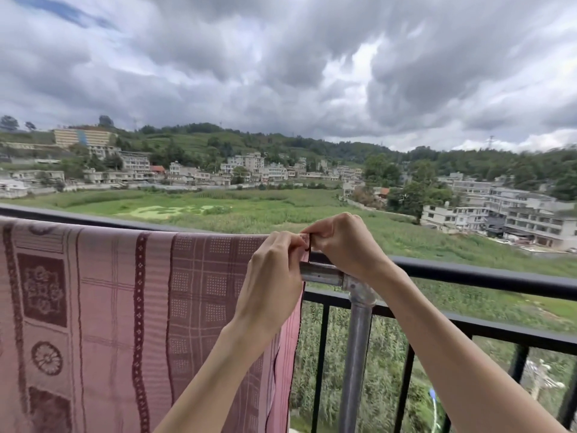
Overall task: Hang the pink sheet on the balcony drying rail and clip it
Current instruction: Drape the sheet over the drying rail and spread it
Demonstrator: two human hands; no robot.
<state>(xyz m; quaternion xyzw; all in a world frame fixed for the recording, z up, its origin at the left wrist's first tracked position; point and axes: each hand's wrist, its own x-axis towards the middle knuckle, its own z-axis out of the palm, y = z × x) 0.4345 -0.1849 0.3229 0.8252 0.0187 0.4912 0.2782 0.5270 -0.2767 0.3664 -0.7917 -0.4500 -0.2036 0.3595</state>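
The pink sheet [125,307], patterned in dark red, hangs draped over the metal drying rail [321,275] and fills the lower left. My left hand [274,276] pinches the sheet's top right corner at the rail. My right hand [343,245] meets it from the right, its fingers closed on the same corner around a small dark thing [307,243], perhaps a clip; it is too hidden to tell. The rail ends in a grey pipe joint on an upright post [356,354].
A black balcony railing [484,271] with vertical bars runs across behind the drying rail. Beyond it lie green fields, buildings and a cloudy sky. Something white and blue [432,398] shows past the bars at the lower right.
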